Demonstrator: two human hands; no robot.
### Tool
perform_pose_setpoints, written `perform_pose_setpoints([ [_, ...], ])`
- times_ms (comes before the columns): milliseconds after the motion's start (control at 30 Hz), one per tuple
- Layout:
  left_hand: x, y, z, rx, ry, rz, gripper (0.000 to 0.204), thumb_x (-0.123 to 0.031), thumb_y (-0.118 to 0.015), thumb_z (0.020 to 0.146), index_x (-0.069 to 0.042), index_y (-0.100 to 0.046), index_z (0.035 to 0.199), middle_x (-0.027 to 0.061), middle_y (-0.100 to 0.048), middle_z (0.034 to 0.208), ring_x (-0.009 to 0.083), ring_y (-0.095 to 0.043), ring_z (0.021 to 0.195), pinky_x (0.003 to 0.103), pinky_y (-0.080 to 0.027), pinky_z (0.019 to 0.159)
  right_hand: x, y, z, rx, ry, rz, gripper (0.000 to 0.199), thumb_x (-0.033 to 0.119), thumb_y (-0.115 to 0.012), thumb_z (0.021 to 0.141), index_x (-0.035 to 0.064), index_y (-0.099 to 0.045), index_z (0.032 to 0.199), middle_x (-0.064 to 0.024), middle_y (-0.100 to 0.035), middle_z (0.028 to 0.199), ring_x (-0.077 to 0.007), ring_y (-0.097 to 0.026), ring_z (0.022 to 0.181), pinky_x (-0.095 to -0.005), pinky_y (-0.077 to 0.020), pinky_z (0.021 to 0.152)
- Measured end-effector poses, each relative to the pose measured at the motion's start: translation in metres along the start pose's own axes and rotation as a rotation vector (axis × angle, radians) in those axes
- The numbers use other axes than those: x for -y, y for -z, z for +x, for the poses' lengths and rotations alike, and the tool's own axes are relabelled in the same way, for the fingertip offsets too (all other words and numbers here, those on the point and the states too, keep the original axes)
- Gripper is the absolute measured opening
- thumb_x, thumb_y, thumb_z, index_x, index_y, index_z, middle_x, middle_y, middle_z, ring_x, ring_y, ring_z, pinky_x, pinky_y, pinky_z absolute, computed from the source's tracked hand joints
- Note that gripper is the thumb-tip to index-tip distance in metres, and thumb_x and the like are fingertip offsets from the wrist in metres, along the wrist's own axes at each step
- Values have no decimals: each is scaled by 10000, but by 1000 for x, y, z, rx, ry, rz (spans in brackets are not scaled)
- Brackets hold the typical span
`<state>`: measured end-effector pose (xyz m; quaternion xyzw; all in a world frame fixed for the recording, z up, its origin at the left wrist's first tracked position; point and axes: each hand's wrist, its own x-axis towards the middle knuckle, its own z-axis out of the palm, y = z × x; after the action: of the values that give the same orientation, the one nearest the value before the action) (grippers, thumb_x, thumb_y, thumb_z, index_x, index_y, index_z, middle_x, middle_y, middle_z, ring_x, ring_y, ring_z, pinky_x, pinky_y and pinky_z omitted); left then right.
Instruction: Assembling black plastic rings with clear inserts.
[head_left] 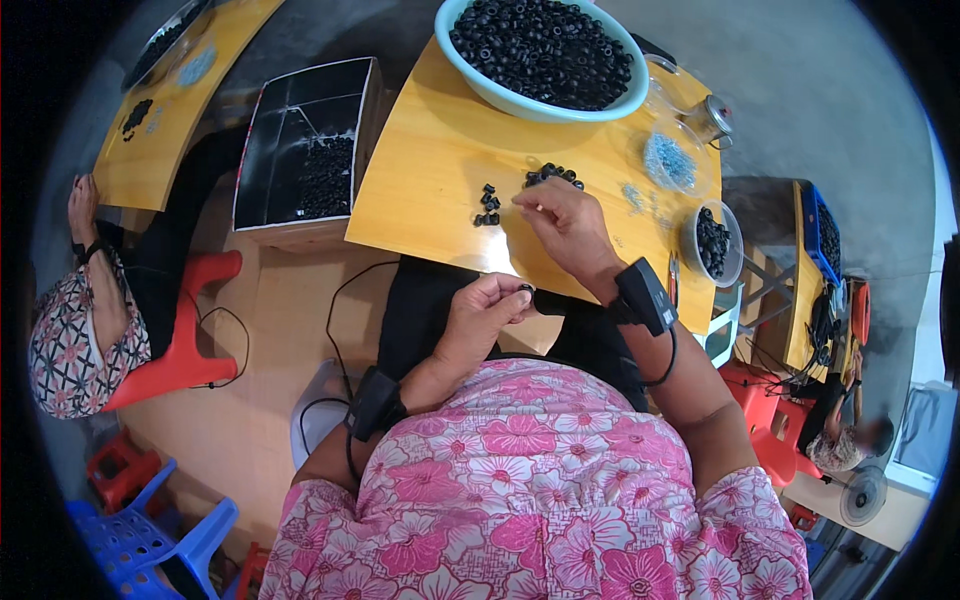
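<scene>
My left hand is over my lap at the table's near edge, its thumb and fingers pinching a small black ring-shaped part. Above the yellow table, my right hand has thumb and forefinger pressed together; whatever sits between them is too small to make out. Just beyond those fingertips lies a pile of black ring parts. Left of it is a smaller cluster of black parts. Small clear-blue pieces lie loose on the tabletop to the right.
A pale-blue basin heaped with black parts stands at the back. At right are a tub of blue pieces, a tub of black parts, a metal can and pliers. A box stands left; a co-worker sits beyond.
</scene>
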<state>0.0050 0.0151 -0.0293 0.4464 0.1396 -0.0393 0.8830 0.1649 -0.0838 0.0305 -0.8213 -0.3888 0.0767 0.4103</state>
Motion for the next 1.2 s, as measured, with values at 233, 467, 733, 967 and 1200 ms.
perform_pose_setpoints([
  [233,-2,-3,-1,-40,8,-55,146,-66,-615,931,5,-624,1058,25,-660,861,58,-607,774,194,-486,709,-7,-19,38,66,191,-357,206,20,-620,793,76,-692,978,-87,-653,925,-291,-655,806,-392,-533,691],
  [467,-4,-2,-2,-57,-16,-46,152,-69,-611,930,2,-624,1063,20,-661,866,55,-606,784,200,-484,710,-6,-23,49,266,207,-586,257,37,-587,764,114,-695,984,-79,-631,898,-301,-654,821,-403,-539,700],
  [733,-1,0,-1,-55,3,-63,159,-91,-618,934,0,-621,1064,29,-664,874,60,-609,791,202,-483,717,-12,-25,49,270,214,-580,219,39,-594,766,70,-667,970,-119,-618,888,-328,-651,787,-411,-538,698],
  [967,-5,-5,-5,-26,30,-21,161,-75,-597,922,-18,-623,1070,1,-632,929,77,-587,851,233,-475,761,-11,-28,39,267,189,-686,231,42,-590,794,55,-593,1024,-151,-590,908,-345,-654,777,-432,-541,681],
  [1200,-3,-8,-4,-22,3,28,153,-76,-597,921,-13,-628,1057,-7,-631,905,71,-585,817,230,-479,745,-8,-19,15,190,165,-637,206,48,-575,801,52,-599,1005,-163,-587,894,-358,-646,766,-441,-534,654],
])
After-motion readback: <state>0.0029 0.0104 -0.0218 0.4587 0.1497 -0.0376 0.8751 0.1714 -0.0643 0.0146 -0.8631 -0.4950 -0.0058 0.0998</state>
